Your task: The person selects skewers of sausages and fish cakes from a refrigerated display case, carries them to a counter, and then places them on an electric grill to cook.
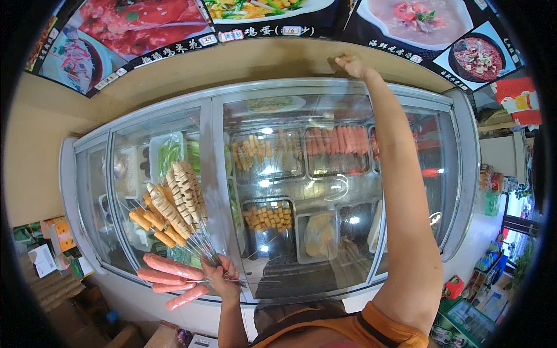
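Note:
My left hand (223, 275) grips a bunch of thin skewers by their lower ends, in front of the glass refrigerated display case (211, 174). On the skewers are pink sausages (173, 267), pale spiral-cut pieces (167, 211) and orange-brown stick-shaped pieces (152, 221), fanned out to the left. My right arm stretches across the case, and my right hand (353, 65) is near its far top edge, against the tan wall. That hand is blurred with its fingers curled, so whether it holds anything cannot be made out.
Behind the glass stand a tray of sausage skewers (337, 141), a tray of brown cubes (267, 217), a tub with a bagged pale item (320, 235) and a tub of greens (169, 150). Food picture boards (278, 19) line the wall. Cardboard boxes (163, 337) lie lower left.

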Tool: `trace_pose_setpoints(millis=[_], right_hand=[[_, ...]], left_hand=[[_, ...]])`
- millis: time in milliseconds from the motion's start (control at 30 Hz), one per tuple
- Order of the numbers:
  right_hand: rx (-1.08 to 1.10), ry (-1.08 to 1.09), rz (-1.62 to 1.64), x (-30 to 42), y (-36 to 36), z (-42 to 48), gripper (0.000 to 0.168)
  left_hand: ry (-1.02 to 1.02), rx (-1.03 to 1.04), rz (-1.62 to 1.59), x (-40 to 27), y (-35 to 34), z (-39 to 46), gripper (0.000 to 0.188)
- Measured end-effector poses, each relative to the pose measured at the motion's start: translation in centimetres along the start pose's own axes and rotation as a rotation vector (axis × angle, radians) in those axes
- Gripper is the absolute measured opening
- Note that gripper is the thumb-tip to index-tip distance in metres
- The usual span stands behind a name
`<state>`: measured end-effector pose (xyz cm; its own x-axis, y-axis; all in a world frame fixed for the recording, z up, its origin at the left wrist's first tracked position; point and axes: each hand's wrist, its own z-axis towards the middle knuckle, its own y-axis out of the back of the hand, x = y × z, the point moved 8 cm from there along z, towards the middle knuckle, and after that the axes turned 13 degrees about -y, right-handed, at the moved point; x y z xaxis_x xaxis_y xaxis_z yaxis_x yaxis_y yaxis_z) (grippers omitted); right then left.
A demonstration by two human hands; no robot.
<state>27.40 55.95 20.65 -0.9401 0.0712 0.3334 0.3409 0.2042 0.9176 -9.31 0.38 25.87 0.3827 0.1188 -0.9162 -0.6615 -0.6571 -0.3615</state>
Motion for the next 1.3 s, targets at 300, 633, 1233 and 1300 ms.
trace_pose_setpoints(millis=[300, 633, 1233, 1300], right_hand=[[0.005, -0.548, -0.478, -5.0, 0.1, -9.2, 0.086], [0.518, -0.098, 1.748, -1.4, 9.1, -42.5, 0.098], [-0.737, -1.418, 2.208, -16.5, -10.6, -120.0, 0.053], [-0.955, -1.465, 2.306, -19.8, -14.1, -130.3, 0.042]], left_hand=[[0.004, -0.036, 0.021, -1.3, 0.7, -1.5, 0.036], [0.11, 0.288, -0.01, -6.5, 1.6, -5.8, 0.05], [0.354, 1.18, 0.024, -18.6, -11.3, -35.9, 0.04], [0.439, 1.271, -0.017, -15.7, -14.2, -43.9, 0.036]])
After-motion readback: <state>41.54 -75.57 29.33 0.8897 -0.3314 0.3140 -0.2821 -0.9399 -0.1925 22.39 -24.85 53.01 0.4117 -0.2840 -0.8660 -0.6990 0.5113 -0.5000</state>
